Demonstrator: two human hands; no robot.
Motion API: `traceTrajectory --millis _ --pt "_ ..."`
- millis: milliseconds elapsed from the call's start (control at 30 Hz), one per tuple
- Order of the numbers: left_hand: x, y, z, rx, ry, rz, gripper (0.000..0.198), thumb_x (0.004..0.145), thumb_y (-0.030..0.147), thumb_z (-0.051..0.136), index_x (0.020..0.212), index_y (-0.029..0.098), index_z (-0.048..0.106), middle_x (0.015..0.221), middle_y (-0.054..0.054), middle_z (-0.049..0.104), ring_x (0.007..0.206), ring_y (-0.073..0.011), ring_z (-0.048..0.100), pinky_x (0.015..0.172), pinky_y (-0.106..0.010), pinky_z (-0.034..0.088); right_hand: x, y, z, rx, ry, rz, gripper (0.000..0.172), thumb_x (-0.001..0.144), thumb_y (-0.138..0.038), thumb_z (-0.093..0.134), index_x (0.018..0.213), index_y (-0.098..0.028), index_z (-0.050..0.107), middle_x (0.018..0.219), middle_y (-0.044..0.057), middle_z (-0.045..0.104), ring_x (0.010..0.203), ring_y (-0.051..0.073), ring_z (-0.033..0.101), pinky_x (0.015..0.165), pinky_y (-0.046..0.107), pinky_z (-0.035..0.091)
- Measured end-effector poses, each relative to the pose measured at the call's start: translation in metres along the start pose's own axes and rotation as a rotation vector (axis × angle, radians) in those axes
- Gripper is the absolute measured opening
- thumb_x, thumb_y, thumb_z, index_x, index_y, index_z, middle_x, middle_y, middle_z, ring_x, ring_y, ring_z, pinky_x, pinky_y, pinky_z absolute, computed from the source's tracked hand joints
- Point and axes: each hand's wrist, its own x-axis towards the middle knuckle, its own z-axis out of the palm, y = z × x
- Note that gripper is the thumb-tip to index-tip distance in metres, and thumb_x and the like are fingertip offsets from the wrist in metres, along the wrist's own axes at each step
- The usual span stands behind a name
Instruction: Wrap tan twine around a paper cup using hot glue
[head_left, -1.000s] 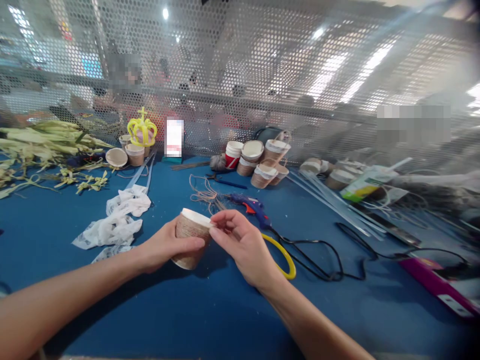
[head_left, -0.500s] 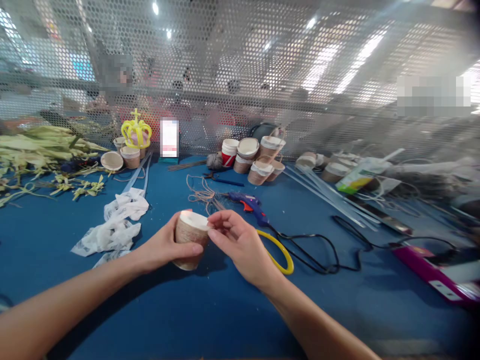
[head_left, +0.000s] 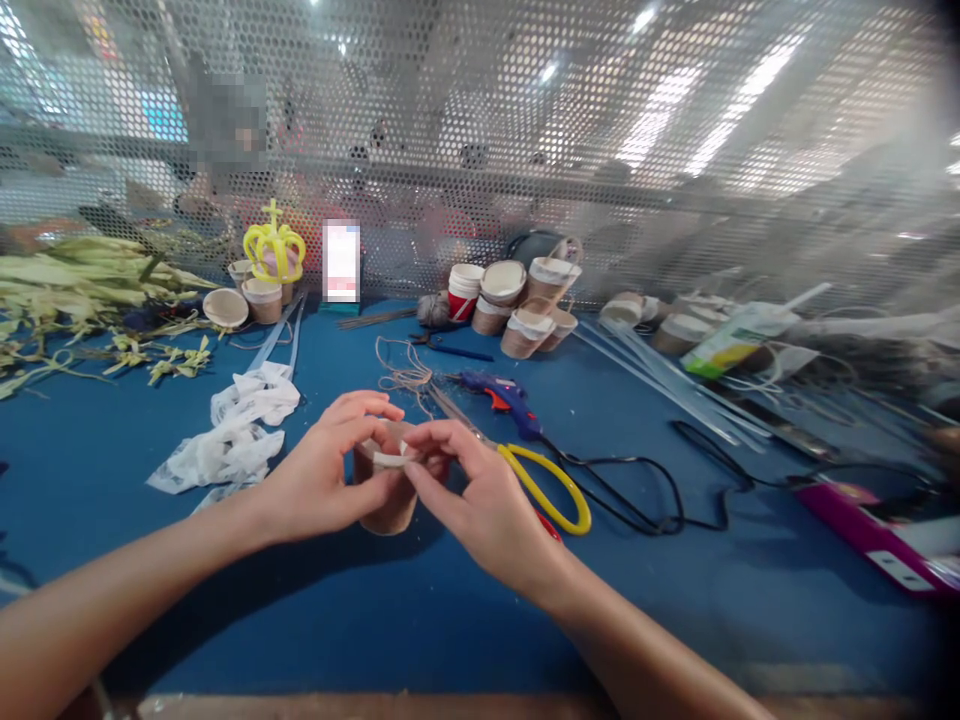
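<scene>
A paper cup [head_left: 388, 514] wrapped in brown twine, with a white rim, is between my hands over the near middle of the table. My left hand [head_left: 330, 468] grips it from the left, fingers over the top edge and thumb along the front. Thumb and index finger of my right hand [head_left: 480, 500] pinch at the right side of the rim; any small strand between them is too fine to make out. Scissors [head_left: 551, 480] with yellow and red handles lie just beyond my right hand. Behind them rests a blue glue gun [head_left: 504, 400] beside loose twine [head_left: 405, 368].
White lace [head_left: 225, 440] lies left of my hands. Several wrapped cups [head_left: 525, 330] and a yellow crown [head_left: 273, 250] stand along the perforated screen [head_left: 420, 150]. A black cord [head_left: 637, 520], glue sticks [head_left: 660, 380] and a purple power strip [head_left: 862, 535] spread across the right; husks [head_left: 75, 280] lie far left.
My left hand has shifted from the cup's side up over its rim. My right fingers have moved slightly left across the rim. The scissors show more fully now.
</scene>
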Motion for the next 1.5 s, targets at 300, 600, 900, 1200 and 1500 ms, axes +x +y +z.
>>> traceTrajectory --millis 300,600,900,1200,1500 --pt "0.001 0.005 -0.002 -0.044 -0.043 -0.048 0.004 0.073 0.019 0.053 0.072 0.016 0.052 0.104 -0.011 0.058 0.111 -0.0242 0.046 0.096 -0.043 0.035 -0.003 0.001 0.000 -0.046 -0.015 -0.004 0.013 0.080 -0.014 0.052 0.092 -0.020 0.053 0.085 0.002 0.060 0.065 0.010 0.054 0.059 0.024 0.047" --pt "-0.001 0.005 0.000 -0.055 -0.050 -0.061 0.007 0.075 0.021 0.050 0.078 0.015 0.054 0.105 -0.012 0.057 0.111 -0.0246 0.046 0.095 -0.041 0.036 -0.002 0.001 0.001 -0.069 -0.018 -0.028 0.016 0.079 -0.014 0.053 0.094 -0.018 0.053 0.086 0.003 0.060 0.066 0.011 0.054 0.061 0.025 0.047" --pt "0.002 0.000 -0.007 -0.159 -0.035 -0.145 0.005 0.074 0.017 0.048 0.070 0.017 0.050 0.104 -0.010 0.058 0.109 -0.0236 0.048 0.094 -0.042 0.037 0.002 0.006 -0.007 -0.178 0.005 -0.077 0.031 0.073 -0.007 0.054 0.100 -0.021 0.050 0.092 0.003 0.053 0.063 0.010 0.049 0.058 0.025 0.046" --pt "0.004 -0.011 -0.012 -0.245 -0.086 -0.248 0.007 0.075 0.018 0.049 0.068 0.017 0.049 0.110 -0.008 0.057 0.105 -0.0224 0.052 0.091 -0.041 0.038 0.010 0.019 -0.017 -0.348 0.074 -0.027 0.013 0.078 -0.008 0.047 0.080 -0.019 0.054 0.081 0.004 0.059 0.069 0.015 0.055 0.064 0.029 0.046" --pt "0.001 -0.007 -0.013 -0.298 -0.205 -0.197 0.005 0.075 0.014 0.050 0.071 0.017 0.051 0.111 -0.006 0.057 0.114 -0.0224 0.046 0.094 -0.039 0.035 0.019 0.034 -0.026 -0.544 0.097 -0.036 0.014 0.078 -0.012 0.050 0.080 -0.016 0.063 0.090 0.010 0.061 0.087 0.021 0.057 0.076 0.034 0.045"
